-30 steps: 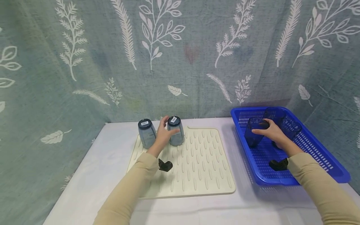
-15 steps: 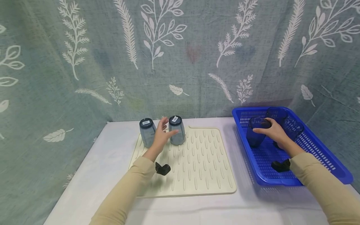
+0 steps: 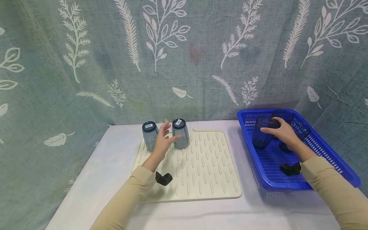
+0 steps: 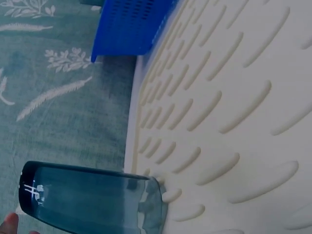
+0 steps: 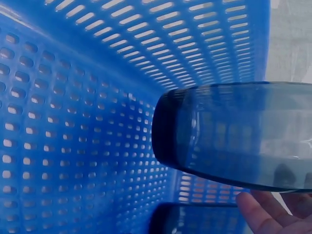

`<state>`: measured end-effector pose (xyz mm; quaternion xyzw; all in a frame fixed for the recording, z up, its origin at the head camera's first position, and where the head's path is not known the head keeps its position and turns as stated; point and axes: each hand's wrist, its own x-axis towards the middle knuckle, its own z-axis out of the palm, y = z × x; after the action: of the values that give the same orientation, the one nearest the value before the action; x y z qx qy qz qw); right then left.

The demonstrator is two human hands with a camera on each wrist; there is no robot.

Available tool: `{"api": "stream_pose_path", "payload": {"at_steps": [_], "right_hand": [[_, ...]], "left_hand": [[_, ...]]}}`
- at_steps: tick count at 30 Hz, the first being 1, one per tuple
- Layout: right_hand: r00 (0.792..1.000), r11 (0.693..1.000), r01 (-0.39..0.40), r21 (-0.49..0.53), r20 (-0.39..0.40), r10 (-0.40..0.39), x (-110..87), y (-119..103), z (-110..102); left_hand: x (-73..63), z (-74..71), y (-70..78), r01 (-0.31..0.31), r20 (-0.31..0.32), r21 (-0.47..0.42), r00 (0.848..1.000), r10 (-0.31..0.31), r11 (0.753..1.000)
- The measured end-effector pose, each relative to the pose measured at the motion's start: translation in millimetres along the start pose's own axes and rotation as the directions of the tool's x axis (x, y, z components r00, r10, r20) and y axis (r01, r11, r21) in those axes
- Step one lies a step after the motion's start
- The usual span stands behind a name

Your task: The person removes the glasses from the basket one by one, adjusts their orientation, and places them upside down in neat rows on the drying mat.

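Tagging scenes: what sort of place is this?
Likely a staged tabletop set for handling drinkware: a grey-green leaf-printed fabric backdrop, a white cloth-covered table and two upturned translucent blue-grey tumblers.

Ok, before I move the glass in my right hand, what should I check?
1. Grip: ok, right hand holds the glass near its rim.
2. Glass base-up: not ok, rim is up.
3. Glass off basket floor: cannot tell.
4. Mat glasses standing: ok, both base-up.
5. Left hand off them: cannot tell, it's right by one.
6. Mat space: ok, right half is bare.
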<state>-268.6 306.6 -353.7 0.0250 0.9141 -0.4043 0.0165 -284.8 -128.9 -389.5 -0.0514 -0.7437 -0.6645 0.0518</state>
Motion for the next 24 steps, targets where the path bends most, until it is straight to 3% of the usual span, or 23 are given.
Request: {"api": "stream_pose_path", "payload": {"at_steps": [7,24], "right_hand": [[0.999,0.999,0.026,-0.042,-0.042,-0.028,-5.5,-3.6,-4.5],[0.996,0.996,0.052,-0.073,-0.074,-0.057,-13.2,-22.9,-18.3]], "left_hand": [[-6.3,-2.9,1.8,-0.034,-0.013,-0.004,0.999,0.034,0.999],[-17.6,-4.3,7.6,-0.022,-0.009,-0.074,1.000,0.022,0.997]]}}
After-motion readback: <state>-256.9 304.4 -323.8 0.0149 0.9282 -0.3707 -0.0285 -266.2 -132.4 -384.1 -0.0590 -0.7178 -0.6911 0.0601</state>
